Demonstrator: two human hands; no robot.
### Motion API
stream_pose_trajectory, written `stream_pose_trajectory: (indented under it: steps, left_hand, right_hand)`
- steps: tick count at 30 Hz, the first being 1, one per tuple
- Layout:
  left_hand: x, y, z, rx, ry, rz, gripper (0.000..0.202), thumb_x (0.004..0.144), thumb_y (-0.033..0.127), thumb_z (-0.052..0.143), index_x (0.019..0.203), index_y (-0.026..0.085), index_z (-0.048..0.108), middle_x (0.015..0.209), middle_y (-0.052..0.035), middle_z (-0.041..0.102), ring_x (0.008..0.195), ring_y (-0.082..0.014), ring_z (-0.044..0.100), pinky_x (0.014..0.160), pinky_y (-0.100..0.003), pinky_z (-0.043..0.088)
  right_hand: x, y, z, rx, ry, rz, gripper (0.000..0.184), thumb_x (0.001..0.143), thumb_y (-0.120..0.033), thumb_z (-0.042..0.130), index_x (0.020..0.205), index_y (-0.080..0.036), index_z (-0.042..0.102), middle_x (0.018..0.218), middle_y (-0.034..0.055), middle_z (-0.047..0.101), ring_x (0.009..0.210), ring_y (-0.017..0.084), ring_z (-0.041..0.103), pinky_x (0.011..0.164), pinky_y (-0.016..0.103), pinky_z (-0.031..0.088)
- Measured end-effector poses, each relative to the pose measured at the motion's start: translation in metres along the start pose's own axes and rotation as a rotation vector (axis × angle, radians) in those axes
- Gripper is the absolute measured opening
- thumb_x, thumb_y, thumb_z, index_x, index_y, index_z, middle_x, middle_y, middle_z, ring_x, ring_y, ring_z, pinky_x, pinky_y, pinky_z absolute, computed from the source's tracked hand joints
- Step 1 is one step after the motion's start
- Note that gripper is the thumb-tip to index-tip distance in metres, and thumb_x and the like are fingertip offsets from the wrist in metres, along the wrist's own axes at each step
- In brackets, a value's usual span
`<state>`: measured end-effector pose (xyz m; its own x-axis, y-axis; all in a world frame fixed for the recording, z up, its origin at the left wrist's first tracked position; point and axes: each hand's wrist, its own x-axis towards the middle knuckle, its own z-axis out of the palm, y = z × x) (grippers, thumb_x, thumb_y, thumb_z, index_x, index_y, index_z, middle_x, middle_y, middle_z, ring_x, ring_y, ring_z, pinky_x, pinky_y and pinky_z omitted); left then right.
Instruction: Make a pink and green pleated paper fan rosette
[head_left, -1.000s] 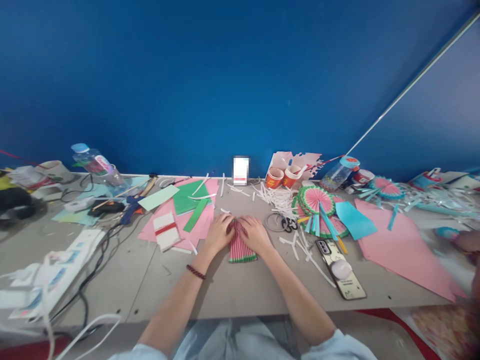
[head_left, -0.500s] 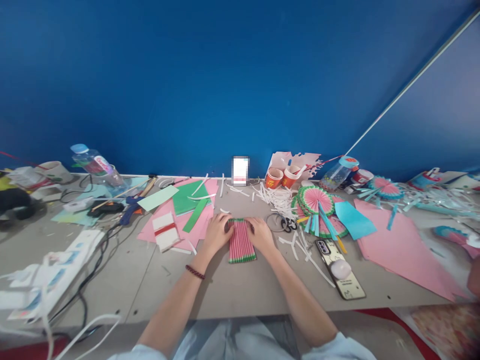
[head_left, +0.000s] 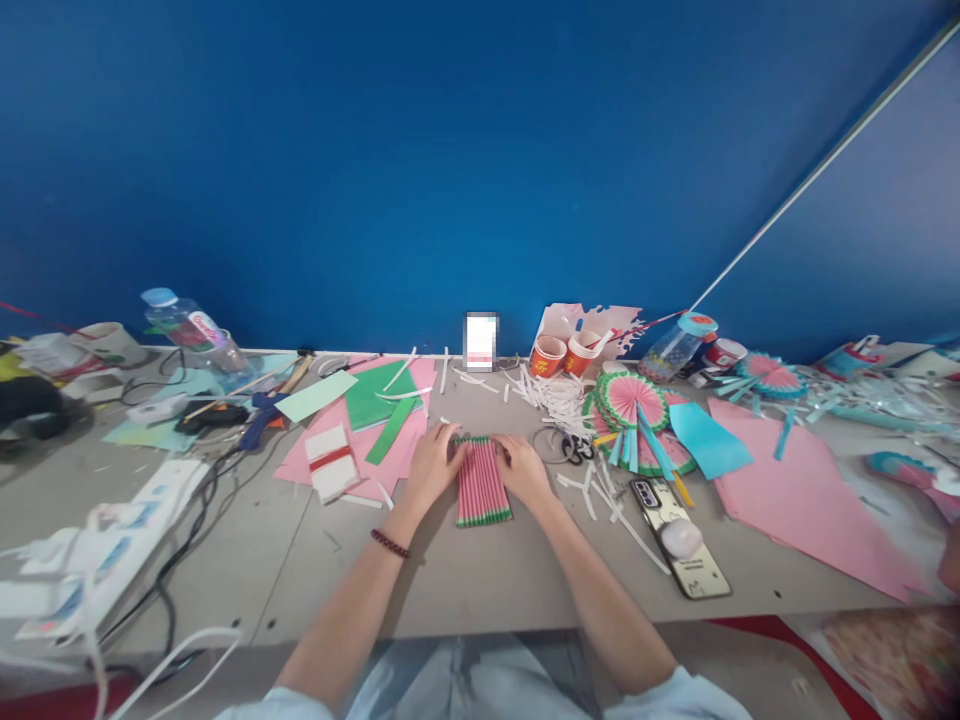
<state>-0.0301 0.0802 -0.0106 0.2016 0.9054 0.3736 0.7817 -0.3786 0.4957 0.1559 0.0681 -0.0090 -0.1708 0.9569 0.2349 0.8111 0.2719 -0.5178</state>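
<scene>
A pink pleated paper (head_left: 483,488) with green edges lies on the table in front of me, its folds running away from me. My left hand (head_left: 438,464) grips its far left side, thumb against the outer fold and fingers curled. On the opposite side my right hand (head_left: 520,467) pinches the far right edge in the same way. The near end of the pleats fans out slightly wider than the far end. My fingertips are partly hidden behind the paper. Left of my left hand, a white bundle with a red band (head_left: 331,464) rests on pink sheets (head_left: 295,462).
Black scissors (head_left: 576,449), white paper strips (head_left: 555,398) and a phone (head_left: 694,565) lie to the right. Beyond them are finished paper rosettes (head_left: 637,405) and paper cups (head_left: 548,356). Cables and a power strip (head_left: 112,560) lie left. Part of another person shows at the far right.
My left thumb and fingers have shifted slightly on the pleated paper's left side. The paper and my right hand have hardly moved.
</scene>
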Motion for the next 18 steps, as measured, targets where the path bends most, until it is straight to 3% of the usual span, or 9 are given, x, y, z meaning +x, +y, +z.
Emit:
stream_pose_trajectory:
  steps: [4,7,14,18]
  left_hand:
    - [-0.001,0.0,-0.011,0.188,-0.088,-0.246,0.034,0.087,0.043,0.041,0.072,0.02,0.061,0.067,-0.0047,0.063,0.069,-0.0198,0.06,0.06,-0.028,0.039]
    - [-0.002,0.003,-0.017,0.212,-0.25,-0.268,0.038,0.084,0.045,0.044,0.058,0.02,0.058,0.062,-0.0051,0.063,0.065,-0.0193,0.06,0.054,-0.027,0.033]
    - [-0.004,0.018,-0.023,0.062,-0.328,-0.175,0.022,0.08,0.037,0.051,0.066,0.022,0.06,0.066,-0.001,0.066,0.064,-0.0164,0.06,0.054,-0.025,0.033]
    - [-0.005,0.023,-0.024,0.0,-0.355,-0.154,0.013,0.078,0.032,0.054,0.073,0.023,0.061,0.071,0.0003,0.065,0.066,-0.0151,0.059,0.055,-0.024,0.035]
  right_hand:
    - [-0.001,0.0,-0.009,-0.057,-0.077,0.137,0.025,0.082,-0.018,0.046,0.1,-0.023,0.063,0.072,-0.0001,0.067,0.066,0.015,0.061,0.057,0.022,0.037]
    - [-0.003,-0.002,-0.015,-0.131,-0.116,0.191,0.016,0.081,-0.022,0.049,0.082,-0.024,0.065,0.064,-0.0015,0.065,0.061,0.014,0.06,0.052,0.022,0.03]
    - [-0.004,-0.001,-0.018,-0.251,-0.159,0.218,0.017,0.078,-0.025,0.052,0.069,-0.023,0.066,0.068,0.0028,0.069,0.065,0.016,0.062,0.054,0.022,0.03]
    - [-0.005,-0.003,-0.022,-0.207,-0.231,0.126,0.019,0.078,-0.023,0.052,0.067,-0.023,0.068,0.068,0.002,0.069,0.066,0.015,0.062,0.056,0.022,0.032]
